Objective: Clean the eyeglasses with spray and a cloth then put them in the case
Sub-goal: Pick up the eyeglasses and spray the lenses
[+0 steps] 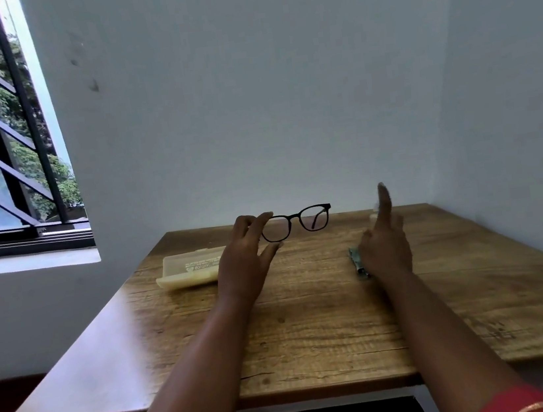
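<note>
Black-framed eyeglasses (300, 222) hang in the air above the far part of the wooden table (313, 321). My left hand (246, 264) pinches their left end between thumb and fingers. My right hand (386, 246) is raised over the right side of the table, fingers apart and pointing forward, holding nothing. A folded greenish cloth (356, 260) lies flat just left of that hand, partly hidden by it. A small pale object (373, 216), possibly the spray bottle, peeks out behind my right fingers. A cream eyeglass case (185, 269) lies open at the left.
White walls close off the table at the back and at the right. A barred window (2, 137) is at the left. The table's near edge (288, 393) runs under my forearms.
</note>
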